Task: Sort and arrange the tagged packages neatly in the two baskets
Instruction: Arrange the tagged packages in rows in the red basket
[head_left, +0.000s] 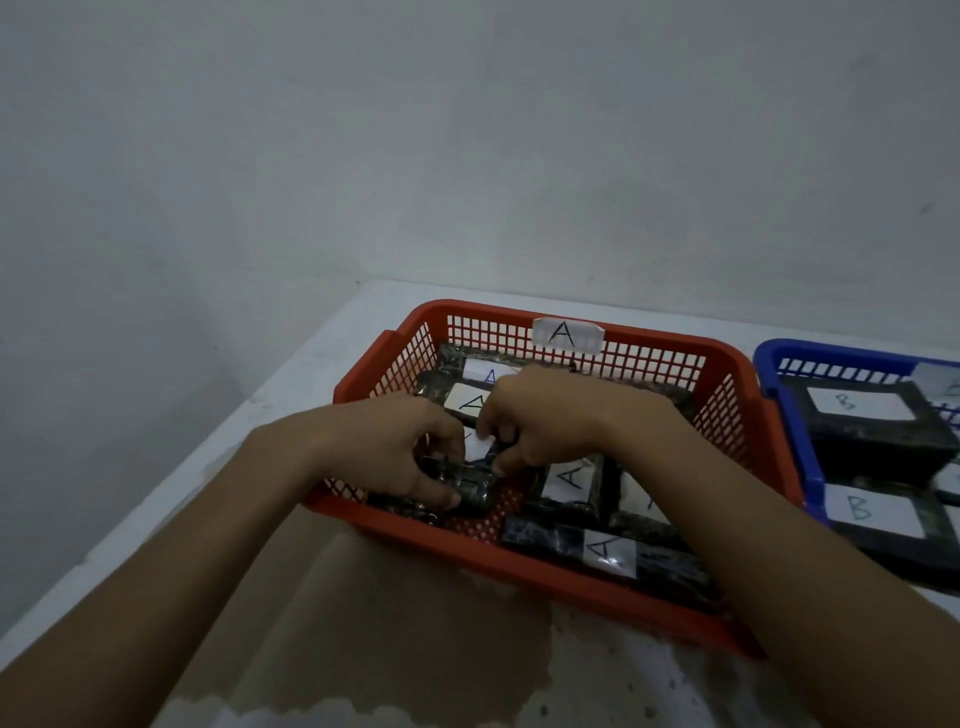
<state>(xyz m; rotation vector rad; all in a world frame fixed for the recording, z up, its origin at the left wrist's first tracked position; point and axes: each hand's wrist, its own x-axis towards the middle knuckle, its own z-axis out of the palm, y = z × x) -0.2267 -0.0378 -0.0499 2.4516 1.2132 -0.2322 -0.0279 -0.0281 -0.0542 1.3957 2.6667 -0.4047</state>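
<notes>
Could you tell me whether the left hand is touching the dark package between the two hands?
Touching. The head view shows the left hand with thumb and fingers curled round the package inside the red basket.

Two baskets: one red basket (727, 358), one blue basket (769, 364). Six A-tagged packages (608, 551) can be counted in the red one: five lying loose and one held package (470, 488). Any others under the hands can't be counted. B-tagged packages (857, 415) in the blue one: two clear, a third cut off at frame edge. Two hands: left hand (410, 447), right hand (545, 415). One A label (566, 335) on the red basket's wall.
</notes>
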